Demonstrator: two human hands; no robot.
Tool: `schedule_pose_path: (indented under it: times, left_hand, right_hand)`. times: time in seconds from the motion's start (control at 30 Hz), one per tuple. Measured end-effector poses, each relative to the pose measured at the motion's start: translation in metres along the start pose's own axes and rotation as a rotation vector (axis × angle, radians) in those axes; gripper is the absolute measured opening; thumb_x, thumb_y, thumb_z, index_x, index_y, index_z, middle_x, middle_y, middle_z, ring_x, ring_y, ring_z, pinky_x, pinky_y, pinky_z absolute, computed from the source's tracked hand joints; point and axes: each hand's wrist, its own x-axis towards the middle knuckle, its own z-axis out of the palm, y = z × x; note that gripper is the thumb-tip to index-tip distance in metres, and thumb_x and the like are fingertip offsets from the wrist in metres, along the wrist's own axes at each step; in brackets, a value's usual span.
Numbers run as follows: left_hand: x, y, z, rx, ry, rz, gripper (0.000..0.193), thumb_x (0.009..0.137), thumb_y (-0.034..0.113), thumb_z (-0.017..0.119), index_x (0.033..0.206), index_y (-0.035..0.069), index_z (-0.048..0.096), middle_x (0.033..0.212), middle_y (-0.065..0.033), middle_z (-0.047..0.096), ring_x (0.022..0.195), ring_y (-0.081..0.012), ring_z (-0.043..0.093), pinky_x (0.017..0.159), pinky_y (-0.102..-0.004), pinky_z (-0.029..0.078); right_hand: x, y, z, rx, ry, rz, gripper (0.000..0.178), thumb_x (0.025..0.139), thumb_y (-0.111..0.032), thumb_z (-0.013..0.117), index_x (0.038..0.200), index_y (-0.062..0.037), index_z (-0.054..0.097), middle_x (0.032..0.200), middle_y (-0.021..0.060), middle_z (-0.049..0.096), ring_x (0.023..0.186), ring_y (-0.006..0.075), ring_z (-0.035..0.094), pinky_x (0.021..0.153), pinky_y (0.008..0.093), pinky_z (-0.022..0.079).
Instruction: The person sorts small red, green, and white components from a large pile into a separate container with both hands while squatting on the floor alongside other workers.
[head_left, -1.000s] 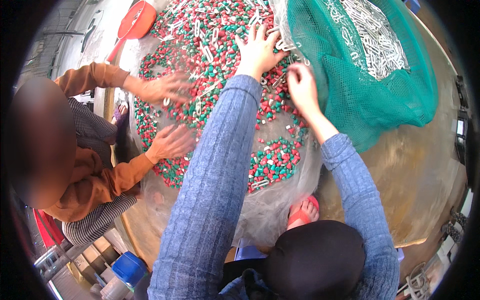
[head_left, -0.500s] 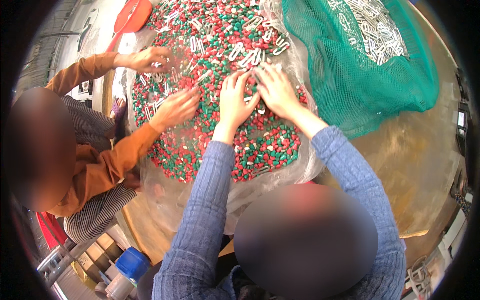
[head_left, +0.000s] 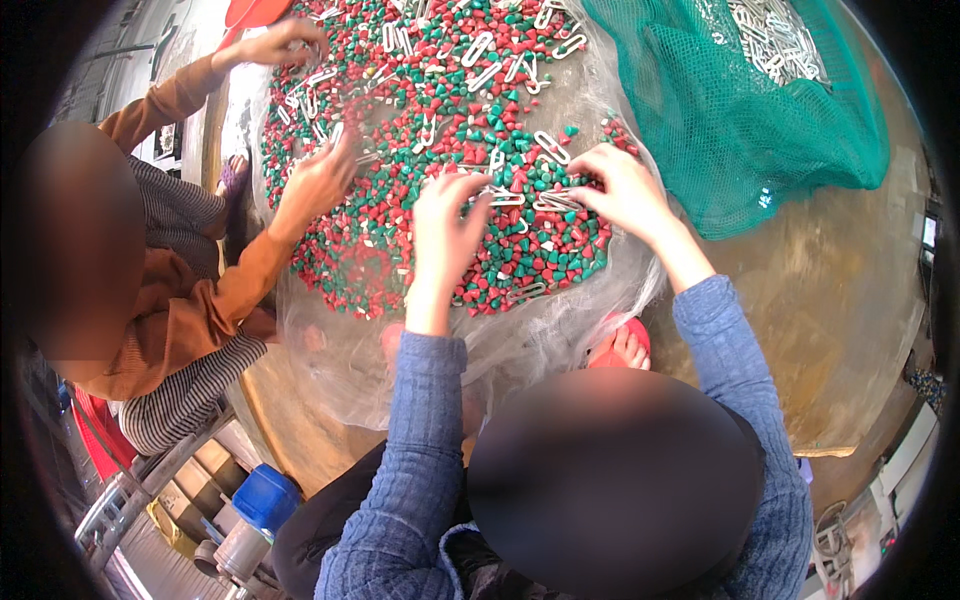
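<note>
Silvery oblong metal loops point(head_left: 551, 147) lie scattered over a bed of small red and green cone-shaped pieces point(head_left: 560, 255), spread on a clear plastic sheet point(head_left: 350, 375). My left hand point(head_left: 446, 225) reaches in from below, thumb and fingertips curled onto the end of one metal loop point(head_left: 507, 199); motion blurs its thumb. Across from it, my right hand point(head_left: 628, 190) hovers with thumb and forefinger apart, the thumb at a couple of loops point(head_left: 557, 201) lying close together. Between my hands several loose cones show.
At the left, a co-worker's two hands point(head_left: 315, 185) point(head_left: 285, 42) work among the loops. A green mesh bag point(head_left: 720, 160) at the upper right holds many metal loops point(head_left: 775, 45). A red plastic scoop or basin point(head_left: 258, 12) stands upper left, a blue container point(head_left: 266, 500) lower left.
My hands were close together farther up the pile; they have drawn nearer and spread apart, with loops now between them. The co-worker's hands have shifted too. The view has moved slightly.
</note>
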Motion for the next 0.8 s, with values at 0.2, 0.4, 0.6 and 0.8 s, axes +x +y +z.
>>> schedule_pose_path:
  times: [0.2,0.4,0.6,0.8]
  left_hand:
    - [0.003,0.005,0.022,0.187,-0.096,-0.055,0.020,0.076,0.013,0.066,0.096,0.011,0.064,0.084,-0.0084,0.060,0.083,-0.0263,0.057,0.075,-0.0372,0.045]
    - [-0.013,-0.030,-0.007,-0.296,0.135,-0.525,0.013,0.084,0.007,0.059,0.097,0.004,0.061,0.083,-0.0028,0.059,0.077,-0.0096,0.055,0.070,-0.0235,0.045]
    - [-0.004,0.013,0.012,-0.231,-0.060,-0.412,0.016,0.081,0.011,0.060,0.096,0.006,0.059,0.085,-0.0048,0.058,0.077,-0.0157,0.055,0.071,-0.0307,0.044]
    - [-0.004,0.038,0.065,0.260,-0.182,0.018,0.016,0.077,0.018,0.066,0.090,0.010,0.061,0.080,-0.0077,0.054,0.078,-0.0262,0.056,0.067,-0.0379,0.045]
  right_hand:
    - [-0.010,-0.019,0.015,-0.171,-0.028,-0.022,0.023,0.074,-0.016,0.066,0.094,-0.0119,0.056,0.085,0.0079,0.058,0.083,0.0282,0.059,0.072,0.0403,0.048]
    - [-0.006,-0.011,0.003,0.070,-0.019,0.139,0.020,0.080,-0.008,0.057,0.099,-0.0068,0.051,0.083,0.0112,0.063,0.080,0.0251,0.063,0.069,0.0360,0.048]
    - [0.004,0.025,0.017,0.882,0.241,0.287,0.022,0.085,-0.001,0.041,0.105,-0.0089,0.045,0.085,0.0073,0.061,0.080,0.0149,0.058,0.068,0.0297,0.047]
    - [0.026,0.015,0.006,0.325,0.112,0.152,0.023,0.085,-0.011,0.049,0.108,-0.0110,0.049,0.096,0.0087,0.056,0.086,0.0214,0.059,0.069,0.0322,0.049]
